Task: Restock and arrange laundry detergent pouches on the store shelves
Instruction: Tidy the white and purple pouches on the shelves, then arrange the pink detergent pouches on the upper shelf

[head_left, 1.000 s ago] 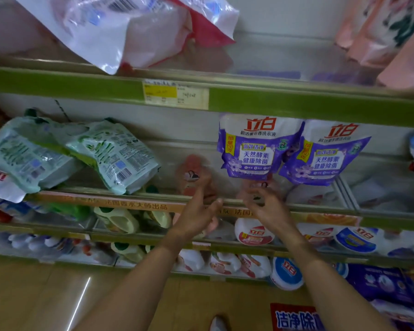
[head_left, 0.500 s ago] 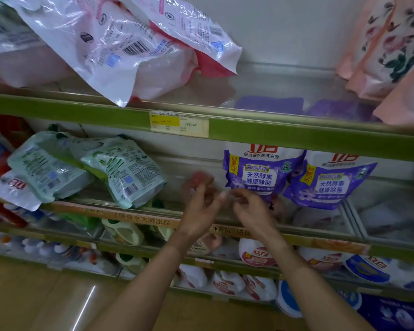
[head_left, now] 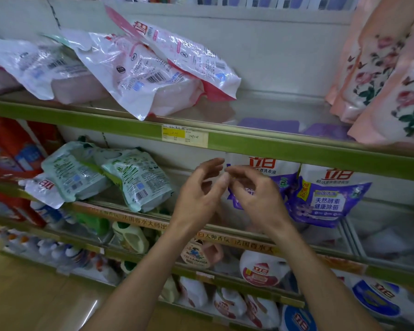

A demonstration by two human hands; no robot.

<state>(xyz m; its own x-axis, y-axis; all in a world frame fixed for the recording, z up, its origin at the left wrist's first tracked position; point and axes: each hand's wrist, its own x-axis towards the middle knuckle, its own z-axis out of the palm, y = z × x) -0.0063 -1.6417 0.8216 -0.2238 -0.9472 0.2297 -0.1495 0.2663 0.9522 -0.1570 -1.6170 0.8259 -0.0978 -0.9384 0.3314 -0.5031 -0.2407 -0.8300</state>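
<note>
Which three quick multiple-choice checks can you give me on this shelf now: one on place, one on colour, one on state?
1. Where are the green pouches?
A. on the top shelf
B. on the floor
C. on the middle shelf, left of the purple pouches

2. What colour is the rail that carries the price tag?
A. green
B. red
C. blue

3. How do the purple pouches sit?
A. flat, face down
B. upright, fronts facing out
C. torn open

Answers: 1 C, they lie slumped at that shelf's left end. 2 A, a green strip runs to both sides of the yellow tag. 3 B, their printed fronts face the camera.
</note>
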